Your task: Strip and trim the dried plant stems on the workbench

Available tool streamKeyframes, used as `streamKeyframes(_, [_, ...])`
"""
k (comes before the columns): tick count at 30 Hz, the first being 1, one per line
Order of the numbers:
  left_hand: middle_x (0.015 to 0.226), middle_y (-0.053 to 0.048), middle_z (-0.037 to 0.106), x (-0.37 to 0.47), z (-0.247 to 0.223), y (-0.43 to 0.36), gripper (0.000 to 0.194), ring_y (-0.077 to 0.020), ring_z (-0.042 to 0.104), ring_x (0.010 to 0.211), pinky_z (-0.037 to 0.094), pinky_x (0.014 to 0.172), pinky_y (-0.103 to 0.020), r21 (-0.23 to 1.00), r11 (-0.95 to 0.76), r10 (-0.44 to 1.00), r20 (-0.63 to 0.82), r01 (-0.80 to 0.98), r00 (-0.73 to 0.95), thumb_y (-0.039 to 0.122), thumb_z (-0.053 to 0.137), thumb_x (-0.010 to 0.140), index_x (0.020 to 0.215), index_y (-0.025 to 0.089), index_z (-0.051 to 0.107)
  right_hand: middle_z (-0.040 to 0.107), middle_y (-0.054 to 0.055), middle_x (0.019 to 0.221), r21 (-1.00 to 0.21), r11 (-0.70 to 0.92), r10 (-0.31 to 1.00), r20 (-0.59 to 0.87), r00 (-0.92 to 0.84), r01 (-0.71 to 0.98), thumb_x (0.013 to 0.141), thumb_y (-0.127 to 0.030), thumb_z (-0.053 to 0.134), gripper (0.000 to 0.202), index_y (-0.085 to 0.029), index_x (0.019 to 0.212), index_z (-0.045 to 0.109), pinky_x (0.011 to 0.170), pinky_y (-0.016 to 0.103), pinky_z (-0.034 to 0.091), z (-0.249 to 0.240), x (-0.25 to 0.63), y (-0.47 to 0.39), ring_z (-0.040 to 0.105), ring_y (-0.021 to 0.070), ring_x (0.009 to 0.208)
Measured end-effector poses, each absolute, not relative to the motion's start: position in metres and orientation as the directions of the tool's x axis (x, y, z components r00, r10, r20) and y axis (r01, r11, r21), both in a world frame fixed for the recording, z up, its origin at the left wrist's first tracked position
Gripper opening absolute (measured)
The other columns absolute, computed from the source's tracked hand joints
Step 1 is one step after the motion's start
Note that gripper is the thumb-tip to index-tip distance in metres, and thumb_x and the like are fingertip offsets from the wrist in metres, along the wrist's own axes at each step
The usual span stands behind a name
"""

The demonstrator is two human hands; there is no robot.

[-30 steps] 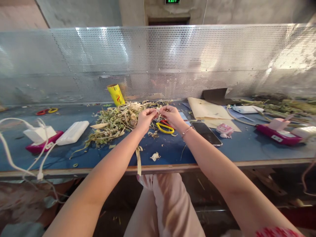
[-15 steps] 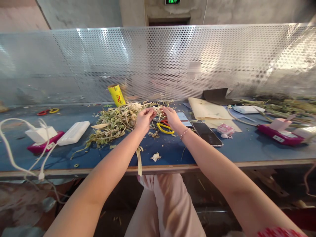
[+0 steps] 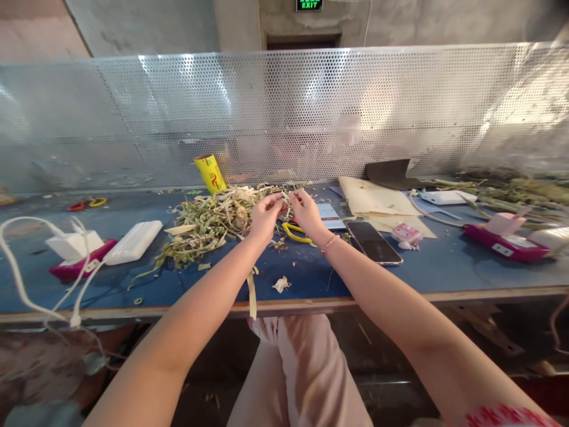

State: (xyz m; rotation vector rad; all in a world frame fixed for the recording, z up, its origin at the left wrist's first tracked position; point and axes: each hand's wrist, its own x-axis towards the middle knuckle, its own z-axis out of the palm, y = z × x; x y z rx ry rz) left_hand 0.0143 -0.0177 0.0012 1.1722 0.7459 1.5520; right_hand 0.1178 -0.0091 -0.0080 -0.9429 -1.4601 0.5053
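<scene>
Between my fingertips is a small pale piece of dried plant (image 3: 287,206), its shape partly hidden. My left hand (image 3: 267,216) pinches it from the left, and my right hand (image 3: 306,212), with a thin bracelet at the wrist, pinches it from the right. Just left of my hands spreads a heap of dried, greenish stalks and leaves (image 3: 208,222). Yellow-handled scissors (image 3: 297,233) lie beneath and between my hands, their blades covered. A pale curled scrap (image 3: 281,284) and a flat dry strip (image 3: 252,293) lie closer to me.
A yellow tube (image 3: 210,174) stands tilted behind the heap. At right are a black phone (image 3: 374,242), a pink toy-like object (image 3: 406,235), brown paper (image 3: 373,198) and a magenta power strip (image 3: 507,244). At left, a white power bank (image 3: 134,242) trails cables. A perforated metal screen (image 3: 293,118) rises behind.
My hands have drawn slightly closer together, the left one shifting a little right. The pale plant piece stays between my fingertips. The things on the table keep their places.
</scene>
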Motion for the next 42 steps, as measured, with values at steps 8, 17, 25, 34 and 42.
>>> streamKeyframes(8, [0.058, 0.004, 0.054, 0.016, 0.001, -0.019, 0.019, -0.0080, 0.056, 0.060, 0.050, 0.066, -0.025, 0.895, -0.300, 0.949, 0.316, -0.330, -0.005, 0.013, 0.060, 0.065, 0.083, 0.018, 0.061, 0.047, -0.003, 0.061, -0.726, 0.585, 0.745, 0.657, 0.113, 0.362, 0.082, -0.033, 0.037, 0.017, -0.020, 0.073, 0.045, 0.059, 0.024, 0.033, -0.010, 0.119, -0.013, 0.042, 0.0100, 0.056])
streamKeyframes(17, [0.056, 0.004, 0.054, 0.017, 0.002, -0.019, 0.020, -0.0065, 0.052, 0.056, 0.044, 0.065, -0.023, 0.886, -0.173, 0.981, 0.195, -0.429, 0.007, 0.011, 0.059, 0.065, 0.083, 0.017, 0.062, 0.046, -0.004, 0.058, -0.757, 0.569, 0.760, 0.633, 0.147, 0.322, 0.082, -0.035, 0.040, 0.019, -0.022, 0.070, 0.046, 0.056, 0.023, 0.032, -0.014, 0.117, -0.015, 0.042, 0.0104, 0.055])
streamKeyframes(25, [0.059, 0.003, 0.058, 0.016, 0.004, -0.019, 0.020, -0.0072, 0.055, 0.059, 0.044, 0.069, -0.024, 0.875, -0.135, 0.987, 0.161, -0.464, 0.015, 0.010, 0.058, 0.067, 0.085, 0.017, 0.061, 0.047, -0.005, 0.058, -0.853, 0.493, 0.855, 0.511, 0.085, 0.173, 0.082, -0.042, 0.038, 0.022, -0.023, 0.076, 0.046, 0.049, 0.021, 0.034, -0.015, 0.113, -0.012, 0.045, 0.0080, 0.047])
streamKeyframes(34, [0.054, 0.005, 0.055, 0.016, 0.007, -0.022, 0.018, -0.0049, 0.052, 0.053, 0.042, 0.055, -0.017, 0.889, -0.139, 0.986, 0.165, -0.436, 0.021, 0.009, 0.060, 0.063, 0.079, 0.017, 0.061, 0.036, -0.008, 0.043, -0.841, 0.516, 0.842, 0.533, 0.087, 0.165, 0.079, -0.034, 0.045, 0.013, -0.022, 0.074, 0.049, 0.044, 0.021, 0.026, -0.015, 0.120, -0.007, 0.033, 0.0074, 0.040])
streamKeyframes(42, [0.057, 0.003, 0.057, 0.013, 0.002, -0.017, 0.008, -0.0043, 0.053, 0.055, 0.044, 0.061, -0.019, 0.874, -0.095, 0.978, 0.171, -0.476, 0.119, 0.009, 0.064, 0.062, 0.067, 0.014, 0.061, 0.036, -0.008, 0.042, -0.873, 0.480, 0.867, 0.487, 0.103, 0.090, 0.074, -0.036, 0.051, 0.015, -0.021, 0.071, 0.050, 0.042, 0.021, 0.025, -0.014, 0.122, -0.004, 0.033, 0.0068, 0.039])
